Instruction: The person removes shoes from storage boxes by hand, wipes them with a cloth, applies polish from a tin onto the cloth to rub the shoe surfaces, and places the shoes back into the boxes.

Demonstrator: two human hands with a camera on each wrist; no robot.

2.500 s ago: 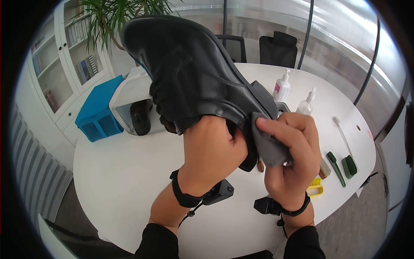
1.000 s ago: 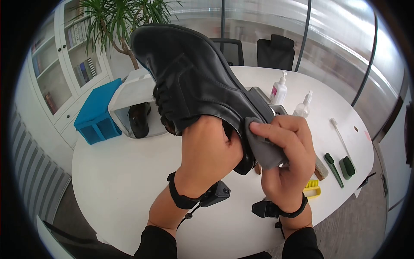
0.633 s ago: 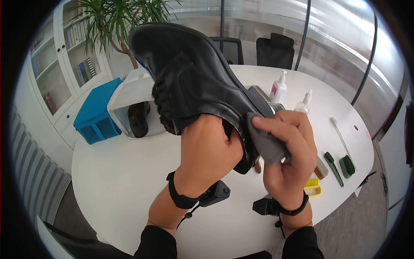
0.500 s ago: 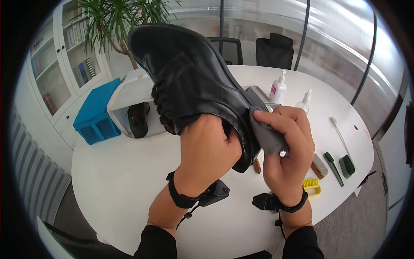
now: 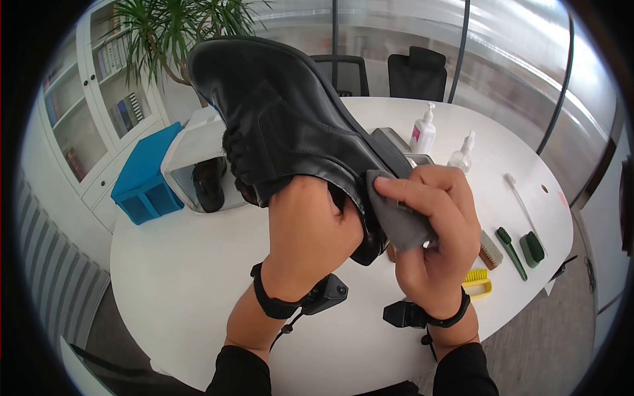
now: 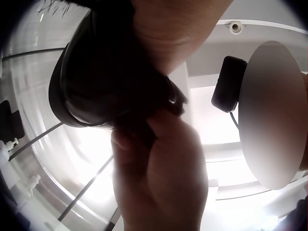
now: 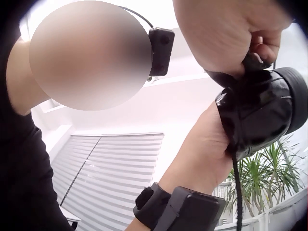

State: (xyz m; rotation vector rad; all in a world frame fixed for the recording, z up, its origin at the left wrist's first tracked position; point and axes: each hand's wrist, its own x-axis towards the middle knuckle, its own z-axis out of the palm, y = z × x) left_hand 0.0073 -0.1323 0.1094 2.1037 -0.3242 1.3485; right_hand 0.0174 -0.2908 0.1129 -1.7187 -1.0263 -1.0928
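A black leather lace-up shoe is held up over the table, its toe pointing to the upper left. My left hand reaches into the shoe's opening and holds it from within, most of its fingers hidden inside. Between thumb and fingers, my right hand pinches a folded grey cloth, which lies against the side of the heel near the collar. In the left wrist view the shoe is dark against bright light. The right wrist view shows the heel end of the shoe beside both hands.
On the white table, a blue box and a white box with a dark shoe stand left. To the right lie a yellow brush, green brushes and a wooden brush. Pump bottle and spray bottle stand behind.
The right hand rubs the cloth along the heel: it moved up toward the sole edge, then back down and left toward the collar. The shoe shifted slightly left; the left hand keeps its hold.
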